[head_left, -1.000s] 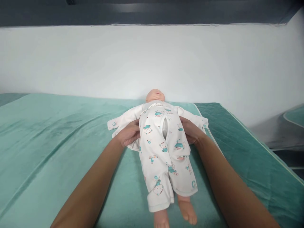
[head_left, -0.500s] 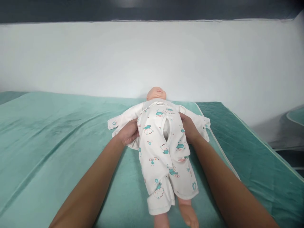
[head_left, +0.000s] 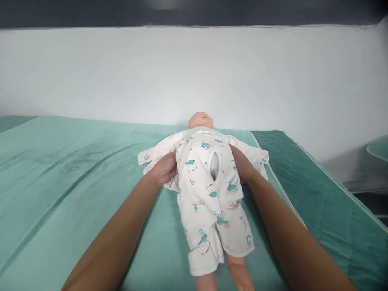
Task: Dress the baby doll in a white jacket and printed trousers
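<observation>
A baby doll [head_left: 200,119] lies on its back, its head toward the wall and its bare feet toward me. It wears a white long-sleeved top [head_left: 165,146] spread out at both sides and white printed open-crotch pants [head_left: 200,194]. At the left edge of the pants' waist, my left hand [head_left: 166,167] is closed, its fingers curled on the cloth and the fingertips partly tucked behind it. My right hand [head_left: 241,163] is at the opposite side of the waist, its fingers hidden behind the pants and the doll's body.
A light green sheet [head_left: 75,182] with wrinkles covers the surface under the doll. To the right lies a darker green quilted cover [head_left: 327,194] with a pale edging. A white wall [head_left: 194,68] stands close behind the doll's head.
The pants' front has shifted very slightly between my hands. Both hands stay at the waist in nearly the same place.
</observation>
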A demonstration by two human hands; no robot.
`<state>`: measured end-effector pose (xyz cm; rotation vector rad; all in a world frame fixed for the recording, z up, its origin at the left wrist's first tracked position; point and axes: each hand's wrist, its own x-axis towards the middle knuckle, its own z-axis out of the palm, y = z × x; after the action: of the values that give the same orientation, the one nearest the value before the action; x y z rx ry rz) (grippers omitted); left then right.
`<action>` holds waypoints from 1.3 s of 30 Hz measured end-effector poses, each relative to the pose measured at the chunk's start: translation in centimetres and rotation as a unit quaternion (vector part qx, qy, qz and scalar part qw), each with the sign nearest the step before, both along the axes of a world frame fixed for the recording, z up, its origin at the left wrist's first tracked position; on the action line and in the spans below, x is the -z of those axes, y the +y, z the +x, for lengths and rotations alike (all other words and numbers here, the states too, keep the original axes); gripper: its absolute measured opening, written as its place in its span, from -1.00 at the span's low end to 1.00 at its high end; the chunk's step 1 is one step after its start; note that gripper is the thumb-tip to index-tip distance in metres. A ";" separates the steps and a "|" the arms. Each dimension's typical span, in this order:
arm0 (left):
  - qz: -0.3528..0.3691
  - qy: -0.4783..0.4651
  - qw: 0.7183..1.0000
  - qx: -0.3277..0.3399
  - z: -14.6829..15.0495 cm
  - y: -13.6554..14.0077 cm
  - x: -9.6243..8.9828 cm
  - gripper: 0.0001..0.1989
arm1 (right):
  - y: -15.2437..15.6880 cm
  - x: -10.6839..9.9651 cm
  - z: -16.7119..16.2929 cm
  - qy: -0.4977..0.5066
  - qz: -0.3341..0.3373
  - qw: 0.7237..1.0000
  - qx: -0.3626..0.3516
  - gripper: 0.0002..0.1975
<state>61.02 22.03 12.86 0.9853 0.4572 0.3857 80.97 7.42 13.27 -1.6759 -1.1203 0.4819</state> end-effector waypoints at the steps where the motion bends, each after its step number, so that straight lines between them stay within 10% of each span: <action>1: -0.006 -0.002 1.000 0.000 0.0 0.0 0.0 -0.66 | 0.1 0.0 0.1 -0.016 -0.013 1.000 0.002 -0.64; 17: -0.040 0.052 0.993 -0.102 0.7 -1.7 -1.8 -0.72 | 0.2 -0.6 -1.1 0.202 0.022 0.979 -0.015 -0.72; 39: -0.005 0.026 0.999 -0.031 0.5 -1.5 -1.4 -0.61 | 0.2 -0.3 0.2 -0.040 0.045 0.997 -0.056 -0.79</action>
<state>61.47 20.57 14.27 0.9751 0.5378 0.4143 81.12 7.63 13.54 -1.5718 -1.2816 0.4309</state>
